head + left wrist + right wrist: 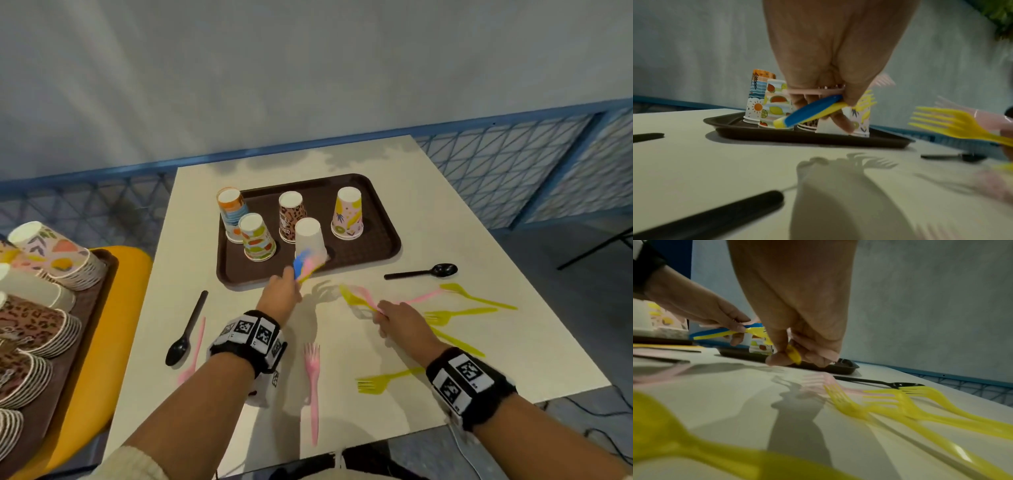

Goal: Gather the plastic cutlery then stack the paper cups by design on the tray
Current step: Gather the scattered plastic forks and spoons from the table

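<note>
Light, thin, slippery forks [466, 312] scattered flat on table [513, 342], best pinched mid-handle; left hand [281, 287] clutching a mixed bundle [813, 110], right hand [399, 318] pinching yellow and pink forks.

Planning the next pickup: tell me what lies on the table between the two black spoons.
In the head view, between the left black spoon and the right black spoon come the left hand gripping a cutlery bundle, then bare table.

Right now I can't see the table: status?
Left hand grips a cutlery bundle. Right hand pinches two forks. Loose forks, black spoons remain; cups upturned on tray.
</note>
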The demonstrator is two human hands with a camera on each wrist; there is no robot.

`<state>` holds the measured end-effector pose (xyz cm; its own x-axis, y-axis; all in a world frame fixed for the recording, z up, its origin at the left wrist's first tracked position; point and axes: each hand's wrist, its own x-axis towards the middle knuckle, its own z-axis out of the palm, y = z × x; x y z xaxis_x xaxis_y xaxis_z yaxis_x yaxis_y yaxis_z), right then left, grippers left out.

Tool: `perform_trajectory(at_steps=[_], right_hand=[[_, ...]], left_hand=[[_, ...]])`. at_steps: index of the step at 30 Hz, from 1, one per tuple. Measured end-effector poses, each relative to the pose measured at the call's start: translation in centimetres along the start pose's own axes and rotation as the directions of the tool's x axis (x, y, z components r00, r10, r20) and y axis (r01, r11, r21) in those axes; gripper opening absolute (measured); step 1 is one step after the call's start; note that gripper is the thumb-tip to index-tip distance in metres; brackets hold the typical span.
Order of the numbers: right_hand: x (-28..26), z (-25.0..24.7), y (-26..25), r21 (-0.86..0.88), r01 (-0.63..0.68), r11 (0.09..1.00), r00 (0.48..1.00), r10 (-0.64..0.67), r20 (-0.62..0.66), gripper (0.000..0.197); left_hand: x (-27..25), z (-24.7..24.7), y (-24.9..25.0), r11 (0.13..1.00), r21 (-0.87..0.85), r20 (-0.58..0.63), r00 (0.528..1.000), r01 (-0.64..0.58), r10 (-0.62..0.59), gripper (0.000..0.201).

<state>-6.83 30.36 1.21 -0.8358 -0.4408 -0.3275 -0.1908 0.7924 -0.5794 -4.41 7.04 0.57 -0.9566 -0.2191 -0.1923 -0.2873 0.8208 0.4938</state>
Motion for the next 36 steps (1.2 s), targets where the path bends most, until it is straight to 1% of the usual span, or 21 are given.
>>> perform_trajectory(at_steps=[1, 2, 3, 5, 7, 8, 10, 12, 14, 15, 17, 18, 20, 21, 24, 25, 26, 29, 30, 33, 36], right_hand=[[0.1, 0.2, -0.8, 0.093, -0.01, 0.996, 1.0, 0.012, -0.018, 0.018], [0.2, 0.4, -1.7, 0.156, -0.006, 0.988, 0.999, 0.011, -0.032, 0.02], [0.4, 0.8, -2.7, 0.204, 0.008, 0.979, 0.999, -0.001, -0.035, 0.024], [0.8, 2.0, -4.8, 0.315, 0.021, 0.949, 1.0, -0.017, -0.017, 0.031], [1.2, 3.1, -6.8, 0.362, 0.031, 0.932, 0.999, -0.036, 0.006, 0.031], [1.4, 3.6, -7.6, 0.351, 0.043, 0.935, 0.999, -0.048, 0.005, 0.029], [1.6, 4.5, -8.8, 0.286, 0.089, 0.954, 0.995, -0.097, 0.014, 0.019], [1.6, 5.2, -9.8, 0.173, 0.127, 0.977, 0.99, -0.136, 0.043, 0.022], [1.3, 5.6, -10.5, 0.147, 0.159, 0.976, 0.983, -0.171, 0.073, 0.024], [1.0, 5.5, -10.8, 0.133, 0.183, 0.974, 0.979, -0.193, 0.066, 0.025], [0.7, 5.2, -10.7, 0.066, 0.183, 0.981, 0.981, -0.187, 0.056, 0.029], [0.5, 5.0, -10.4, -0.003, 0.167, 0.986, 0.983, -0.166, 0.084, 0.034], [0.0, 5.1, -9.9, -0.194, 0.152, 0.969, 0.971, -0.109, 0.214, 0.045], [-0.4, 5.4, -9.7, -0.268, 0.153, 0.951, 0.956, -0.074, 0.283, 0.048], [-1.2, 7.0, -9.4, -0.4, 0.18, 0.899, 0.906, 0.008, 0.423, 0.043], [-1.4, 7.5, -9.4, -0.434, 0.195, 0.879, 0.9, 0.015, 0.436, 0.04], [-1.4, 8.0, -9.3, -0.467, 0.204, 0.861, 0.901, 0.022, 0.434, 0.04], [-1.1, 9.1, -9.3, -0.509, 0.228, 0.83, 0.917, -0.008, 0.398, 0.032], [-0.8, 9.3, -9.4, -0.511, 0.22, 0.831, 0.924, -0.011, 0.381, 0.029], [0.2, 9.4, -10.1, -0.514, 0.232, 0.826, 0.946, -0.068, 0.317, 0.028], [1.3, 9.5, -12.1, -0.459, 0.36, 0.812, 0.926, -0.251, 0.282, 0.025]], left_hand=[[-0.4, -0.3, 0.2, 0.985, -0.172, -0.028, 1.0, 0.005, -0.01, 0.007], [-0.7, -0.5, 0.5, 0.944, -0.328, -0.038, 0.999, 0.013, -0.027, 0.003], [-0.9, -0.5, 0.8, 0.881, -0.472, -0.04, 0.998, 0.028, -0.053, 0.006], [-1.5, -0.4, 1.5, 0.693, -0.714, -0.005, 0.989, 0.101, -0.149, 0.015], [-2.1, -0.2, 2.0, 0.524, -0.832, 0.068, 0.97, 0.184, -0.232, 0.024], [-2.4, -0.2, 2.3, 0.475, -0.854, 0.108, 0.966, 0.212, -0.237, 0.029], [-2.9, 0.1, 2.3, 0.466, -0.85, 0.167, 0.965, 0.245, -0.202, 0.039], [-3.4, 0.5, 2.4, 0.435, -0.863, 0.188, 0.963, 0.256, -0.194, 0.044], [-3.7, 0.5, 2.1, 0.397, -0.878, 0.163, 0.948, 0.266, -0.274, 0.043], [-3.6, 0.5, 1.6, 0.425, -0.863, 0.134, 0.935, 0.272, -0.328, 0.042], [-3.5, 0.0, 0.2, 0.519, -0.806, 0.056, 0.91, 0.285, -0.411, 0.042], [-3.5, -0.4, -0.3, 0.526, -0.802, 0.033, 0.901, 0.283, -0.433, 0.043], [-3.7, -1.3, -1.3, 0.488, -0.835, -0.006, 0.884, 0.253, -0.467, 0.045], [-3.8, -1.7, -1.8, 0.444, -0.865, -0.013, 0.874, 0.234, -0.486, 0.045], [-4.3, -3.0, -3.0, 0.292, -0.945, -0.026, 0.853, 0.149, -0.522, 0.041], [-4.3, -3.1, -3.5, 0.274, -0.952, -0.032, 0.851, 0.133, -0.525, 0.04], [-4.4, -3.2, -4.1, 0.282, -0.951, -0.041, 0.848, 0.129, -0.528, 0.039], [-5.5, -3.5, -5.0, 0.232, -0.966, -0.038, 0.831, 0.11, -0.555, 0.038], [-5.9, -3.6, -5.3, 0.251, -0.961, -0.053, 0.823, 0.111, -0.566, 0.038], [-6.9, -3.9, -6.4, 0.364, -0.922, -0.126, 0.786, 0.132, -0.605, 0.04], [-7.9, -4.4, -7.8, 0.415, -0.895, -0.165, 0.743, 0.164, -0.649, 0.038]])
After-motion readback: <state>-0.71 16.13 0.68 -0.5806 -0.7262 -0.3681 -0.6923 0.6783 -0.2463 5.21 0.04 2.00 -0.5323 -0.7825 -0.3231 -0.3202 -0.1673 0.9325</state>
